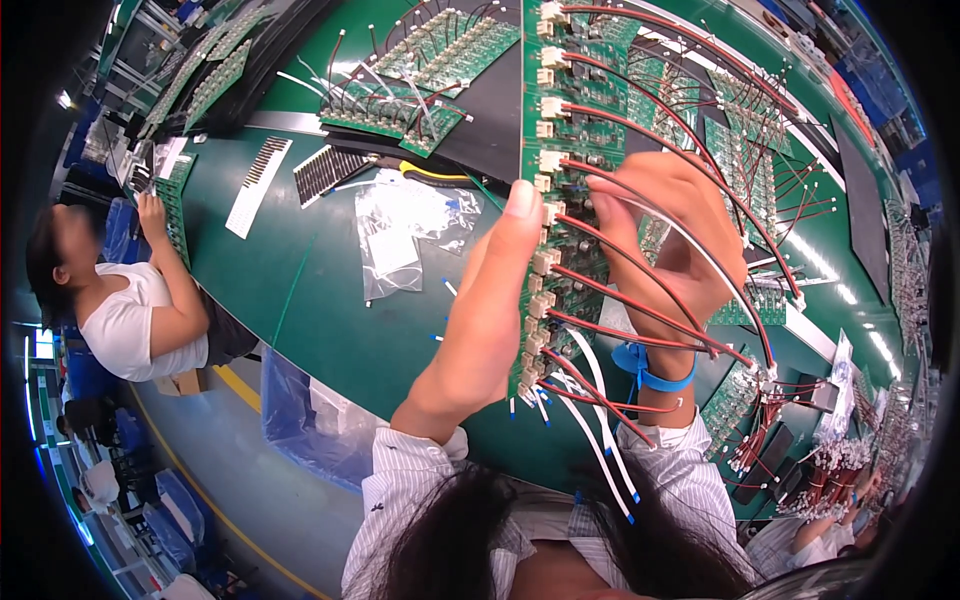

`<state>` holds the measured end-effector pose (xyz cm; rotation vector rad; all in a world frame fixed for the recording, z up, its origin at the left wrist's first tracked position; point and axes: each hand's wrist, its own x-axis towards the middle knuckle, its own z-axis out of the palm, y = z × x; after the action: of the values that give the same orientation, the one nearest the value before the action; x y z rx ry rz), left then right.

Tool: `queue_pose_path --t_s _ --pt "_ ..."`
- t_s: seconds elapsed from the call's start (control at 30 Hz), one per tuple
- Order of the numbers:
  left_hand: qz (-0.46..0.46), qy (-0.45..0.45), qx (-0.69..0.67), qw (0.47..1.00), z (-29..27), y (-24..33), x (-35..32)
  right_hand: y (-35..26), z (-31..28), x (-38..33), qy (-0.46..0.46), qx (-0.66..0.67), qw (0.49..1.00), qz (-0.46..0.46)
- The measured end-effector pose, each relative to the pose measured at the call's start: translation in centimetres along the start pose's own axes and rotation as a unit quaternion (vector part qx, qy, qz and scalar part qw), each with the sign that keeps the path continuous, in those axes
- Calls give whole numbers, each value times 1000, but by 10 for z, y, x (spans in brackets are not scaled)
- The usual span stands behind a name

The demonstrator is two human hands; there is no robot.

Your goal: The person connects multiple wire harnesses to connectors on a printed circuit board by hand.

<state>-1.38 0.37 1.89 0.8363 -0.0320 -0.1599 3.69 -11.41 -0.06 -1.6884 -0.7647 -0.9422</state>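
Observation:
I hold a long green circuit board (578, 130) upright in front of me, its white connectors lined along the left edge. My left hand (490, 300) grips that edge, thumb pressed near a connector. My right hand (668, 235) is behind and beside the board, fingers pinching a white cable (700, 255) at one of the middle connectors. Several red-and-black wire pairs (650, 330) run from the connectors down to the right. White flat cables with blue tips (600, 450) hang from the board's lower end. A blue strap (655, 372) circles my right wrist.
A green worktable (300, 290) carries more circuit boards (420, 75), clear plastic bags (405, 230) and black component strips (325, 172). A person in a white shirt (125, 320) works at the left. More wired boards (740, 410) and loose cable bundles (840, 470) lie at the right.

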Motion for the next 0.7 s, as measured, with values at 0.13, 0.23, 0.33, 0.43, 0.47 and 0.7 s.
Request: queue_pose_path --t_s 0.13,0.23,0.33,0.43,0.47,0.7 --pt "60 -5 37 998 -3 -4 2 -2 1 1 -8 -19 1000 -15" --pt "71 41 111 990 -8 -8 4 -7 4 1 -17 -33 999 10" --pt "89 11 138 986 -7 -7 8 -2 1 5 -1 -47 998 -36" --pt "99 -12 123 987 -6 -9 12 5 0 3 -9 -28 999 -35" --pt "101 -7 123 987 -7 -9 10 0 2 2 -12 -26 999 -20" --pt "97 -1 110 989 -8 -13 10 2 3 1 -13 -45 998 -32"
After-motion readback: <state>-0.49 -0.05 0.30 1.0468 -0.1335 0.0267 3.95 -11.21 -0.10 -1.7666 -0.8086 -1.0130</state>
